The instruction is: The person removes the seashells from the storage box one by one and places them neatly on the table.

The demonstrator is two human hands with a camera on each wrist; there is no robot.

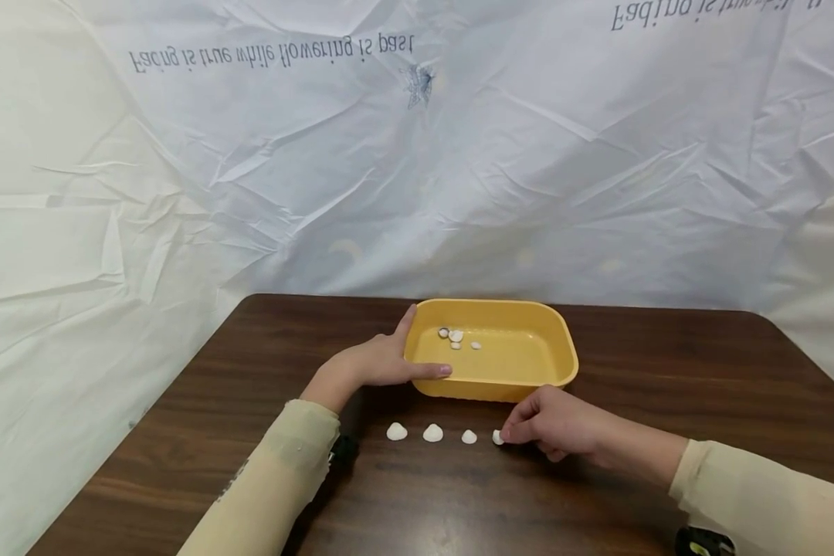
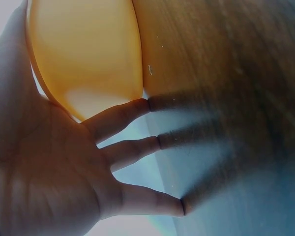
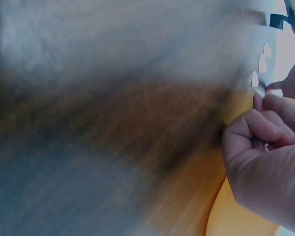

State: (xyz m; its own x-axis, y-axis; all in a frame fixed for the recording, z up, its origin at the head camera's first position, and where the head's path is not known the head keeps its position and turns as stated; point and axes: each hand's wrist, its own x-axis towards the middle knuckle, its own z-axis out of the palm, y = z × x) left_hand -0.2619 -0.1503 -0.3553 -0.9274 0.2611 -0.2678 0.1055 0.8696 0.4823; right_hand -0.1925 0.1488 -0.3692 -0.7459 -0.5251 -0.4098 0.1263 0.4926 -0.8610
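Observation:
A yellow plastic basin (image 1: 510,391) stands on the brown table, and several small shells (image 1: 455,337) lie inside toward its left end. Spread against that left end is my left hand (image 1: 382,361), its thumb reaching over the near rim. Straight fingers (image 2: 120,120) touch the basin's outside and the tabletop in the left wrist view. Between thumb and forefinger my right hand (image 1: 559,421) pinches a small white seashell (image 1: 497,437) low over the table, its other fingers curled in. Left of it, three white seashells (image 1: 433,433) sit in a row before the basin.
The dark wood-grain table (image 1: 417,502) has rounded far corners. A white printed sheet (image 1: 500,154) hangs behind it and down the left side. Dark straps with devices (image 1: 703,542) are on both wrists.

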